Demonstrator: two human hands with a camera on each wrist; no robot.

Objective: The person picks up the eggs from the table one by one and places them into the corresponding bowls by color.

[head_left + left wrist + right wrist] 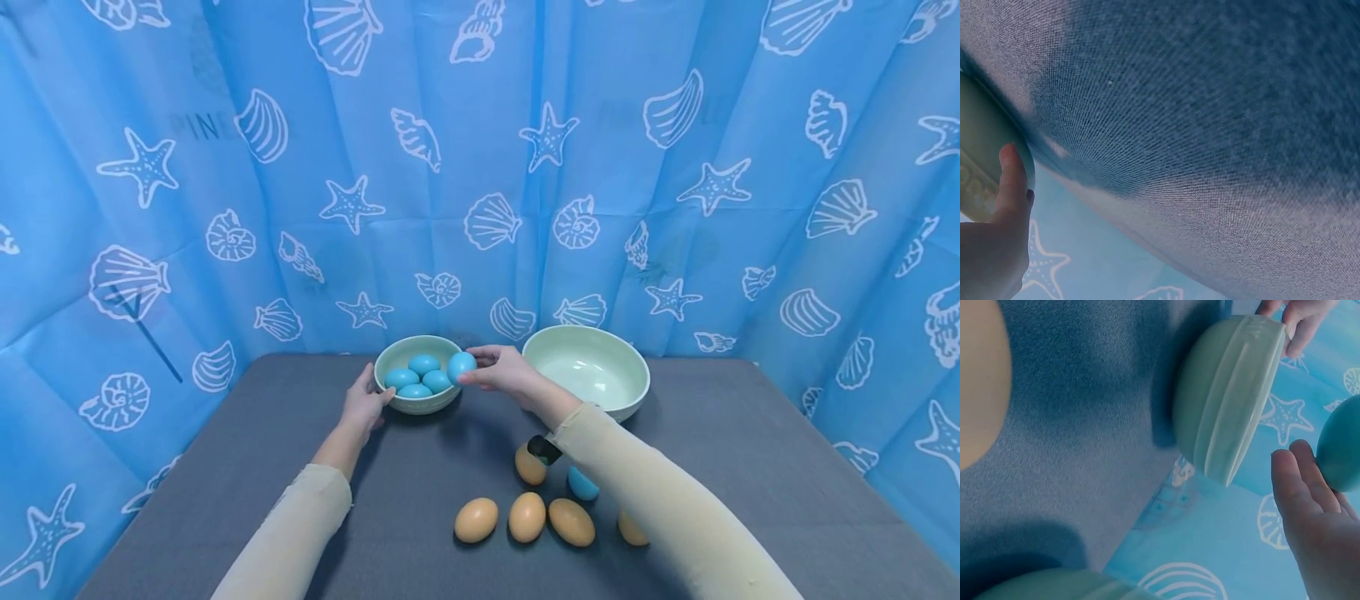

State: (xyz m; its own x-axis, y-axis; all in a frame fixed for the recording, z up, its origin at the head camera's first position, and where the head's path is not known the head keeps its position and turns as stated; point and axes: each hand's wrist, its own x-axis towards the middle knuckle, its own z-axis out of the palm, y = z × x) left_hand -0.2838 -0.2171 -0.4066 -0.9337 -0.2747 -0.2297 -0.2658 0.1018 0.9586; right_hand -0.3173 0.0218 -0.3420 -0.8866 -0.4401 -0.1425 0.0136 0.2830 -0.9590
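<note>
My left hand grips the left side of a small pale green bowl, its thumb near the rim. Several blue eggs lie inside that bowl. At the bowl's right rim, my right hand pinches another blue egg between thumb and fingers. The right wrist view shows this held egg raised off the table, beside the small bowl. In the left wrist view, a finger of my left hand lies against the bowl's outer wall.
A larger pale green bowl stands right of the small one, partly behind my right forearm. Several tan eggs lie on the grey table nearer me. A blue egg is partly hidden by my right sleeve. A blue shell-patterned curtain hangs behind.
</note>
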